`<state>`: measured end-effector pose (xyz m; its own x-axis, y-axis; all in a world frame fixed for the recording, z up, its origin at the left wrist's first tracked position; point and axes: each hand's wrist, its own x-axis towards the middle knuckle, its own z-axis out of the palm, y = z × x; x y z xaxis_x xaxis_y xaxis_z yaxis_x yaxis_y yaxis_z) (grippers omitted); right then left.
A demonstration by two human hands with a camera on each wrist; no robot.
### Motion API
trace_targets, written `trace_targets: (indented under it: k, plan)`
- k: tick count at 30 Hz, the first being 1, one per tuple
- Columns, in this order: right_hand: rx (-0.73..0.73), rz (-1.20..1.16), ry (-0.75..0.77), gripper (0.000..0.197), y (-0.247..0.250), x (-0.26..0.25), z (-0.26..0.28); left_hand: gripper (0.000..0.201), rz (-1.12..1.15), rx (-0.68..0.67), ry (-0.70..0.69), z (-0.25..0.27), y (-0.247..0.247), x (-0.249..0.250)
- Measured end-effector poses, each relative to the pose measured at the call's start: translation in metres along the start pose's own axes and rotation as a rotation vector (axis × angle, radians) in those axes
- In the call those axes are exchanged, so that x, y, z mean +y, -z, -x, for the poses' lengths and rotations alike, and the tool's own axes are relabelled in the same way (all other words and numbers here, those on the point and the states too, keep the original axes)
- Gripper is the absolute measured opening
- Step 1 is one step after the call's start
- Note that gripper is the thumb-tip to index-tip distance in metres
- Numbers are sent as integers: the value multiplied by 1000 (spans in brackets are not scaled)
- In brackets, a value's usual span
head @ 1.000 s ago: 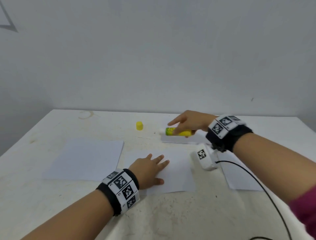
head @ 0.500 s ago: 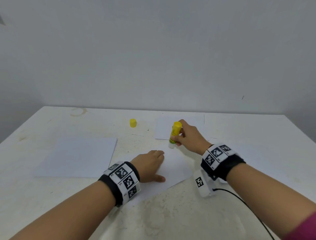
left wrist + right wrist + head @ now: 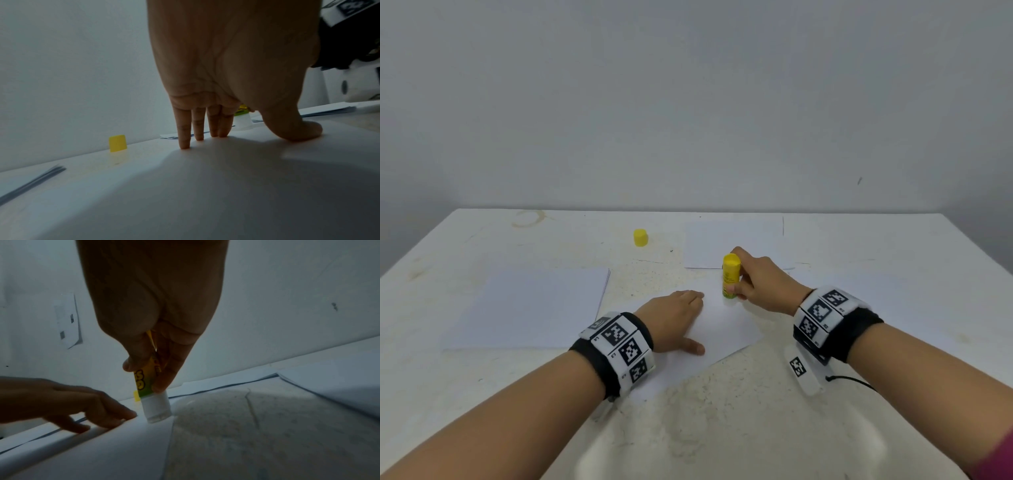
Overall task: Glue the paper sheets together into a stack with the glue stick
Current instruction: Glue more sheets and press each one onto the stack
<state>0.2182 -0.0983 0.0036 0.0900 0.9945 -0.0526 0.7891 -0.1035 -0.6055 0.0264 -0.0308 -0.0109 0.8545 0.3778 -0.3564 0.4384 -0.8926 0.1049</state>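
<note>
The right hand (image 3: 760, 284) grips the glue stick (image 3: 731, 277) upright, its fingers (image 3: 174, 368) and thumb curled round the yellow-and-green barrel, with the white glue end pointed down at the far edge of the middle sheet (image 3: 726, 329). In the right wrist view that white end (image 3: 157, 408) stands at the sheet's far edge (whether it actually touches the paper cannot be told from here). The left hand (image 3: 676, 320) lies on the same sheet just beside the stick, fingers (image 3: 185, 129) straight and close together with their tips on the paper, the thumb (image 3: 296, 128) spread to the side and pressing down too; it holds nothing.

Beyond the left fingers, well apart from them, the yellow cap (image 3: 640, 237) stands alone on the white counter (image 3: 722, 411). To the outer side of the left hand lies a stack of paper sheets (image 3: 530, 308), its layered edge visible near the middle sheet. Just past the right fingers another sheet (image 3: 739, 240) lies flat toward the far edge of the counter, and further sheets (image 3: 339, 386) lie to the outer side of the right hand.

Both wrists wear black bands with white marker tiles (image 3: 619, 346), and a thin black cable (image 3: 852, 380) runs from the right wrist's camera housing across the counter
</note>
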Motion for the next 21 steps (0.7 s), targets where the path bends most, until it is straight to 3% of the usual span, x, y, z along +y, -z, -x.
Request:
trace_targets:
  k: [4,9,12,14,17,21]
  plan:
    - [-37,1,17,18,5,4,30,83,-29,-28,4,-1,3,0]
    - [-85,29,5,16,5,8,51,48,-76,-8,-10,-2,8,-7]
    - [-107,-11,-36,21,12,8,52,59,-129,-31,-56,0,9,-12]
    - [-17,-203,-99,23,19,10,49,69,-171,-61,-45,2,12,-12]
    - [208,-490,-159,26,27,11,39,68,-218,-81,24,6,13,-9]
    - [287,-563,-179,28,25,7,25,70,-214,13,56,9,7,-8]
